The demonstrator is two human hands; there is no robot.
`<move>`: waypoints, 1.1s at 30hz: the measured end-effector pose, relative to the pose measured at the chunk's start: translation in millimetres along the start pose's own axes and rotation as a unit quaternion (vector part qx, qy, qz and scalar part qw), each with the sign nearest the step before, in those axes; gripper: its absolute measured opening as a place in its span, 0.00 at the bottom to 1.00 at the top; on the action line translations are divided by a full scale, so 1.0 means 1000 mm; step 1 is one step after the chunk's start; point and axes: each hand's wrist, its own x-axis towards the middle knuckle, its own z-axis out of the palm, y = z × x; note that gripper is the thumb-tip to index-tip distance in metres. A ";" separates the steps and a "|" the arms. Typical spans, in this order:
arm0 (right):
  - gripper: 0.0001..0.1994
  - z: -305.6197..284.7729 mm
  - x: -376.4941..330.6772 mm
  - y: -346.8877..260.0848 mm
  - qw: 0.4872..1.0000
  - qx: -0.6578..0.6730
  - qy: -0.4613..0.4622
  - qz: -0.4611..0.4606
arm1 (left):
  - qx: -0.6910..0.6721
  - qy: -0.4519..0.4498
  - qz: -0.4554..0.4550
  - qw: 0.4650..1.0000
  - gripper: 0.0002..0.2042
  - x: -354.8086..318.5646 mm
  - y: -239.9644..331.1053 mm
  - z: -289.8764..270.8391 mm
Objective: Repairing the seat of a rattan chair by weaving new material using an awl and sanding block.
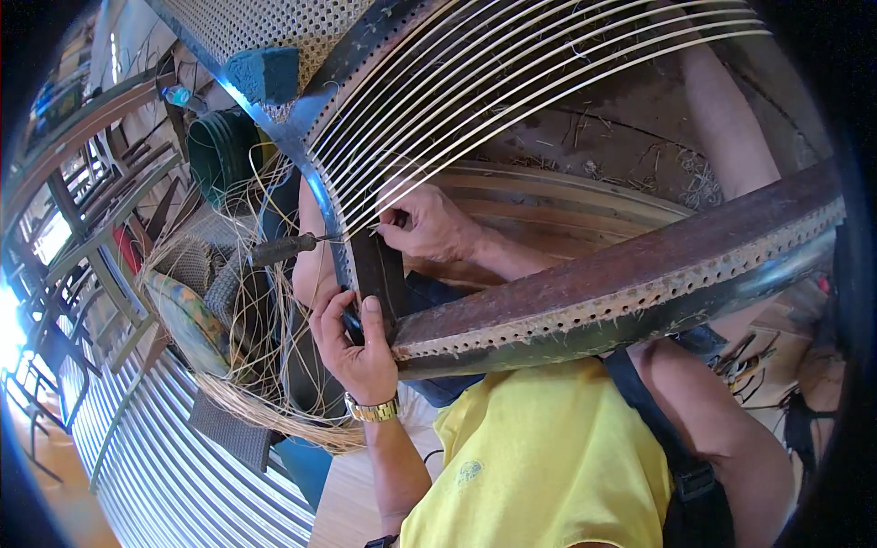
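A dark wooden frame [548, 297] with a row of small holes along its edge lies across my lap. Pale cane strands [548, 78] run side by side over its opening. My left hand [356, 342] wraps round the frame's left rail near the corner, thumb on top. Inside the opening, my right hand [434, 224] is closed in a pinch beside that rail, at what looks like the end of a cane strand. A dark-handled awl [283, 249] stands with its tip at a hole in the rail, held by neither hand.
A blue sponge-like block [263, 75] rests on the woven cane panel [274, 23] beyond. On the left are a dark green bucket [222, 155], a tangle of loose cane [265, 365], stacked chair frames [100, 192] and a corrugated sheet [174, 457]. Cane scraps litter the floor [621, 137].
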 end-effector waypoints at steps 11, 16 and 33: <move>0.05 0.005 0.000 -0.002 0.999 -0.034 0.013 -0.037 | -0.009 -0.002 -0.006 1.000 0.12 0.007 0.003 0.000; 0.07 0.014 0.000 -0.004 0.998 0.006 0.063 -0.024 | 0.000 0.009 -0.057 0.998 0.11 0.022 0.010 0.000; 0.12 0.018 -0.008 -0.016 0.995 0.034 0.093 -0.007 | 0.083 -0.010 0.077 0.994 0.11 0.037 0.019 0.010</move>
